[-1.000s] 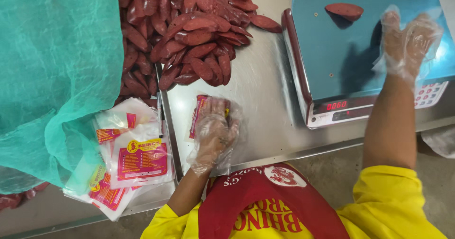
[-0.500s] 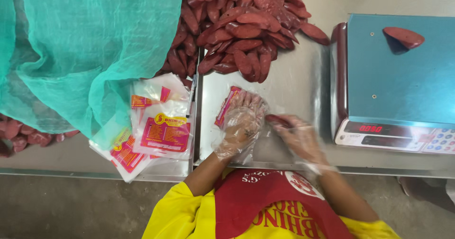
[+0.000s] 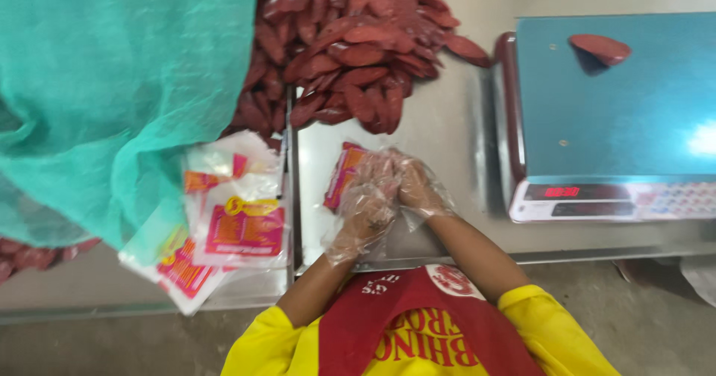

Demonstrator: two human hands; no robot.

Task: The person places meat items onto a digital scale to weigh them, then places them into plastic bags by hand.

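Both my hands wear thin clear plastic gloves and meet over a small printed red and orange plastic bag (image 3: pixel 339 174) lying on the steel table (image 3: pixel 447 130). My left hand (image 3: pixel 365 213) grips the bag from below. My right hand (image 3: pixel 419 186) presses against the left, its fingers closed on the bag's right side. A big pile of dark red sausages (image 3: pixel 358 48) lies just beyond the bag. One single red sausage (image 3: pixel 600 48) rests on the blue platform of a digital scale (image 3: pixel 634 122) at the right.
A large teal mesh net (image 3: pixel 112 85) covers the left side, with a few sausages (image 3: pixel 30 257) under its lower edge. A loose stack of printed plastic bags (image 3: pixel 231 223) lies left of my hands. A seam splits the table beside it.
My right hand came back from the scale and joined my left hand on the bag. The view shifted, so the scale sits further right in the frame.
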